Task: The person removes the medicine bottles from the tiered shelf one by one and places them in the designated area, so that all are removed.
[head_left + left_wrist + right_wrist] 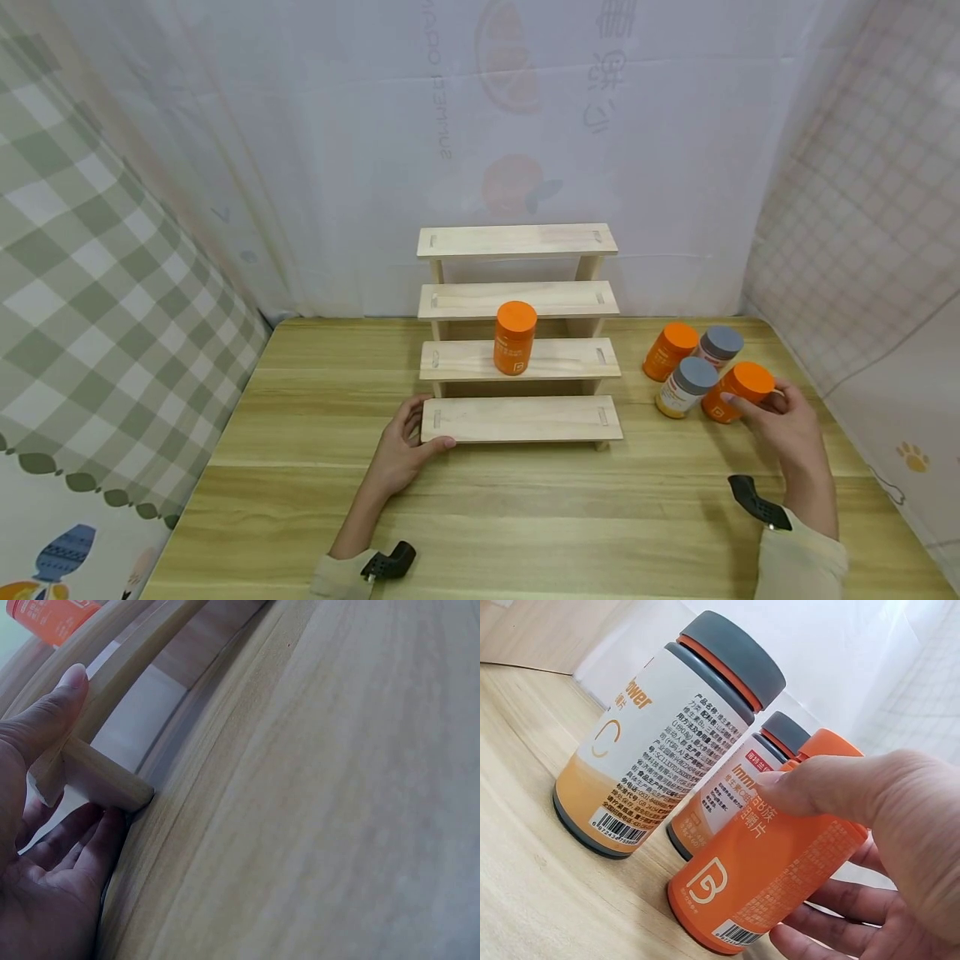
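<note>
My left hand (399, 457) grips the left end of the lowest step of a pale wooden tiered display rack (517, 418); the left wrist view shows its thumb on the board and its fingers by the support (105, 776). On the second step from the bottom stands an orange bottle (514, 342). At the right, my right hand (795, 429) holds another orange bottle (757, 862) between thumb and fingers, tilted in the right wrist view. Beside it are a grey-lidded bottle (686, 387), a second grey-lidded bottle (720, 343) and an orange bottle (670, 354).
The rack stands at the back of a wood-grain table (480, 533). A white printed sheet (337, 167) hangs behind it. Green checked cloth (97, 225) lines the left side, and a pale cloth (877, 250) the right.
</note>
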`<state>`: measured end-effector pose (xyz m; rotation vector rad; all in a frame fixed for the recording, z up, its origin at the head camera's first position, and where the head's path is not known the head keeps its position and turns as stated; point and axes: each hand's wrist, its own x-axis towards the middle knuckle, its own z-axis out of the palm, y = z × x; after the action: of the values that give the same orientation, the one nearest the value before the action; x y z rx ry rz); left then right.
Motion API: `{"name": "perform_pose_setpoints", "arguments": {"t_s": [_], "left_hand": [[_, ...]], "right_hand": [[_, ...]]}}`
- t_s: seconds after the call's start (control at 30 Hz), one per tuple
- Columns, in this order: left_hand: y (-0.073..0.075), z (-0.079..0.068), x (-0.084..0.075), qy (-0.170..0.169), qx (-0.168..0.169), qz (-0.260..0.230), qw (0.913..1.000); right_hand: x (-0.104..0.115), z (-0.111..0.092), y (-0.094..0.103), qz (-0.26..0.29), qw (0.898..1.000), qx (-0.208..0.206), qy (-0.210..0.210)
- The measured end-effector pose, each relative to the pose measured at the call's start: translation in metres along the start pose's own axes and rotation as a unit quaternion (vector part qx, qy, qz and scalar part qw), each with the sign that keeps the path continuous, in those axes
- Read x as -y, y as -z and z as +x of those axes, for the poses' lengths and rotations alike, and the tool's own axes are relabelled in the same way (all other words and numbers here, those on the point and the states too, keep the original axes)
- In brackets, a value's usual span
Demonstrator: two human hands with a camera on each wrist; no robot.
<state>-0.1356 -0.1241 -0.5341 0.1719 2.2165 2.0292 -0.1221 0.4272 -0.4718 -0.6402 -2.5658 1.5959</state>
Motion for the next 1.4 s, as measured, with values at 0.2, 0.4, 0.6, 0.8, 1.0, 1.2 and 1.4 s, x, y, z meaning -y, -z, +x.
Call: {"name": "perform_pose_setpoints", "arguments": {"t_s": [0.2,0.4,0.6,0.8,1.0,1.2,1.4], "left_hand": [[0.001,0.0,0.001,0.001,0.0,0.0,1.0],[0.001,0.0,0.0,-0.001,0.0,0.001,1.0],[0.0,0.001,0.0,0.0,0.0,0.002,1.0],[0.0,0.001,0.0,0.001,-0.002,0.004,1.0],[0.0,0.001,0.002,0.001,-0.002,0.0,1.0],[0.001,0.0,0.002,-0.005,0.001,0.0,1.0],[0.001,0.0,0.002,-0.004,0.001,0.0,1.0]], "right_hand": [[0.004,-0.001,0.001,-0.02,1.0,0.004,-0.002],[0.014,-0.004,0.002,-0.03,0.999,-0.014,0.007],[0.028,-0.008,0.0,-0.041,0.998,-0.051,0.001],[0.04,-0.013,-0.003,-0.032,0.997,-0.061,0.02],[0.055,-0.02,-0.008,-0.041,0.995,-0.063,0.066],[0.071,-0.026,-0.019,-0.06,0.991,-0.05,0.11],[0.079,-0.031,-0.029,-0.065,0.985,-0.02,0.157]]}}
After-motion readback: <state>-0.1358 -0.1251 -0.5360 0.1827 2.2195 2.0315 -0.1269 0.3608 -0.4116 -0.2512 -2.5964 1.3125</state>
